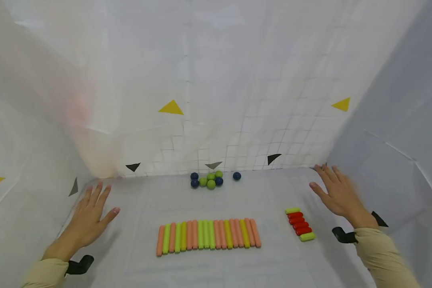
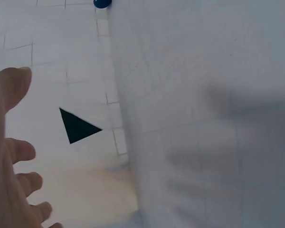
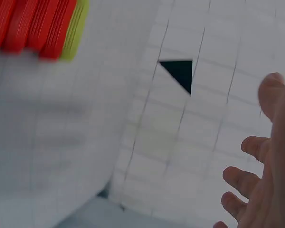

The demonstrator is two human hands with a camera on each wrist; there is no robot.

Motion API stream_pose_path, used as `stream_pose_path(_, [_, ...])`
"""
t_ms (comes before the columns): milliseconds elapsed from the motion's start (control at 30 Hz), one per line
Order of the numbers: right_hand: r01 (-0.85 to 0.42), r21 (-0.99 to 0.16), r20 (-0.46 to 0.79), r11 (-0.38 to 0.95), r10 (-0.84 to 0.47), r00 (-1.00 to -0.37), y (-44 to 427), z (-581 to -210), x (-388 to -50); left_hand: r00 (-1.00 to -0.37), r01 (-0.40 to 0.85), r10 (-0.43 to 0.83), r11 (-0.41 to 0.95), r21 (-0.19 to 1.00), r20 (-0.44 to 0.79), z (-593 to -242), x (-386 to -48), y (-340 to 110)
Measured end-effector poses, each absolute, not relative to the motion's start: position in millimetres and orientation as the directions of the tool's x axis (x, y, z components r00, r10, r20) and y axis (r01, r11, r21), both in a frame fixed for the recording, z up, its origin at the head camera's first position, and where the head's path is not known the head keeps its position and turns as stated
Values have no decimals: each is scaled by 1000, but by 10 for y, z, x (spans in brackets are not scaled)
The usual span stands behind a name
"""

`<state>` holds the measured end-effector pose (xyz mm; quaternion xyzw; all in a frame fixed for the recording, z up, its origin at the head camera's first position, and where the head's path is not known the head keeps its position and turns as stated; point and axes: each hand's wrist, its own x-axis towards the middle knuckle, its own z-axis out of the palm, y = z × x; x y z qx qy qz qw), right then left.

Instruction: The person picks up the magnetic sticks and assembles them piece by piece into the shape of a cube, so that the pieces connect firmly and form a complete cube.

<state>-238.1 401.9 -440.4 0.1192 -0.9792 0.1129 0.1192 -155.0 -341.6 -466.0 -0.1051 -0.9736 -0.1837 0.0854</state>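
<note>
In the head view a row of orange, light green and yellow sticks [image 1: 209, 235] lies side by side at the front middle. My left hand [image 1: 84, 224], fingers spread, is left of the row and holds nothing. On the right, my right hand [image 1: 340, 196] is also spread and empty, above and to the right of a short stack of red pieces [image 1: 300, 223] with a light green piece [image 1: 307, 237] at its near end. Each wrist view shows its own hand, the left [image 2: 14, 161] and the right [image 3: 266, 166], with fingers apart and nothing held.
Green balls [image 1: 211, 184] and dark blue balls [image 1: 237, 176] lie near the back edge of the white surface [image 1: 137, 224]. White sheeting [image 1: 237, 80] with yellow and black triangles rises behind, and more sheeting stands at both sides.
</note>
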Motion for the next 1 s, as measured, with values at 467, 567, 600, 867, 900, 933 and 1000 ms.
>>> stream_pose_path(467, [-388, -534, 127, 751, -383, -915, 2437, -4897, -2953, -996, 15, 54, 876, 481, -68, -5207, -1481, -2507])
stream_pose_path(567, [-393, -589, 88, 706, -428, -899, 2094, -5037, -3085, -999, -14, 14, 870, 493, -53, -5332, -1451, -2279])
stream_pose_path(600, [-396, -601, 77, 695, -443, -893, 1998, -5077, -3121, -999, -20, 1, 873, 487, -43, -5364, -1440, -2217])
stream_pose_path(867, [-368, -653, 61, 663, -438, -897, 1561, -5294, -3291, -1000, 10, 4, 889, 458, 15, -5467, -1383, -1952])
stream_pose_path(900, [-363, -659, 58, 659, -436, -898, 1528, -5310, -3305, -1000, 11, 4, 890, 457, 17, -5476, -1375, -1937])
stream_pose_path(933, [-357, -665, 51, 656, -436, -898, 1498, -5325, -3314, -1000, 9, 1, 893, 450, 19, -5480, -1363, -1925])
stream_pose_path(1000, [-360, -663, 49, 657, -442, -896, 1436, -5349, -3331, -999, 13, -4, 899, 438, 38, -5489, -1337, -1906])
